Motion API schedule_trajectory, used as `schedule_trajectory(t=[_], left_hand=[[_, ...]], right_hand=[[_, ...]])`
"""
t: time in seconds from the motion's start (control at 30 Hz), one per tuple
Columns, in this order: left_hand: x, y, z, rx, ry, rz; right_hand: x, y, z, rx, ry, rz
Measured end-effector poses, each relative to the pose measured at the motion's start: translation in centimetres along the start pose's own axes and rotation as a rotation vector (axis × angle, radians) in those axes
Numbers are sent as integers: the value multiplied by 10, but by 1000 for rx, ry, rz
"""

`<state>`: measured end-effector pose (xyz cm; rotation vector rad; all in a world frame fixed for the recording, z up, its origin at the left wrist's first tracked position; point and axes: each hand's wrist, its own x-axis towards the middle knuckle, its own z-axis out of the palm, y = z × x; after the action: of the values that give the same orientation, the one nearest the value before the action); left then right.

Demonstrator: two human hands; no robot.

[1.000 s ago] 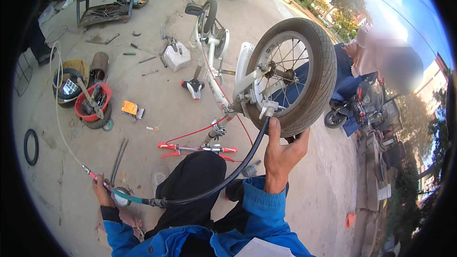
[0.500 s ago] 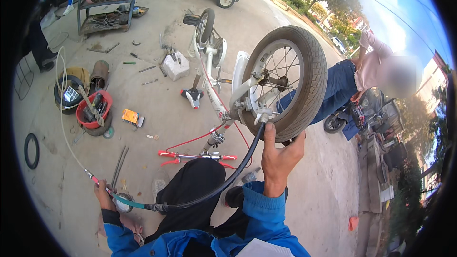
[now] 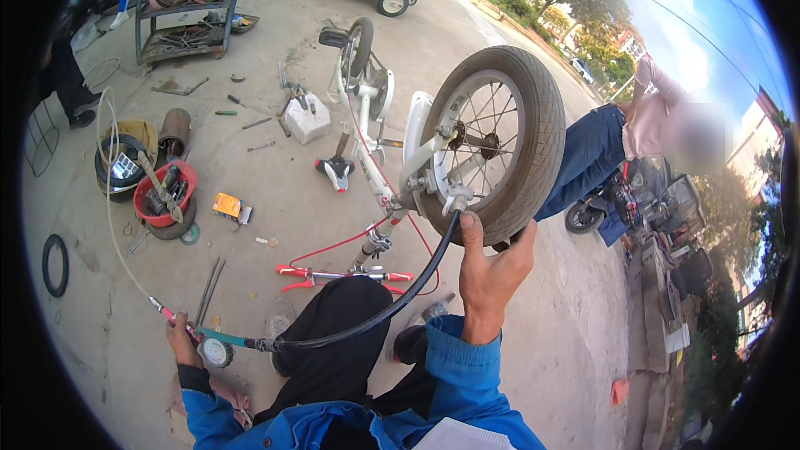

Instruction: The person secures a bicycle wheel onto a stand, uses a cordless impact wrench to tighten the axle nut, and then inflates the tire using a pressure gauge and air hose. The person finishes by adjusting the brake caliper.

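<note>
Left hand (image 3: 182, 343) is clenched around the inflator (image 3: 170, 315), lower left; round gauge (image 3: 217, 353) just beside it. Black hose (image 3: 375, 322), teal at the inflator end, curves over the knee to a silver fitting (image 3: 456, 199) at the front wheel (image 3: 543, 158). Right hand (image 3: 492, 283) has thumb up against the hose end, fingers at the tire's underside, partly hidden; can't tell how firmly they grip. White bike (image 3: 366, 129) stands upside down, center, red handlebar (image 3: 346, 277) and saddle (image 3: 337, 173) on the ground. Left: red bowl (image 3: 190, 173) with tools, orange box (image 3: 227, 204). Stone block (image 3: 307, 122) near the bike. Person in pink top (image 3: 654, 123) beyond the wheel.
</note>
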<state>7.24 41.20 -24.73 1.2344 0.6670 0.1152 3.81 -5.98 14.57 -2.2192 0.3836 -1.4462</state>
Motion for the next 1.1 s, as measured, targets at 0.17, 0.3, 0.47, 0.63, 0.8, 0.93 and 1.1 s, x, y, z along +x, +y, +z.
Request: schedule_trajectory(t=[0.17,0.3,0.47,0.63,0.8,0.93,1.1], left_hand=[[3,-2,2,15,13,0],[4,-4,1,29,20,-2],[2,-3,-3,38,19,6],[4,-3,-5,31,24,17],[8,-10,-10,51,10,8],[8,-17,-11,49,19,28],[4,-12,-10,44,-1,25]], right_hand=[[6,-6,-1,-95,20,-1],[6,-6,0,-136,25,-49],[1,4,7,-104,51,-67],[-4,12,10,-47,66,-53],[-8,13,11,48,42,11],[-9,16,11,60,26,4],[-11,20,8,172,-61,64]])
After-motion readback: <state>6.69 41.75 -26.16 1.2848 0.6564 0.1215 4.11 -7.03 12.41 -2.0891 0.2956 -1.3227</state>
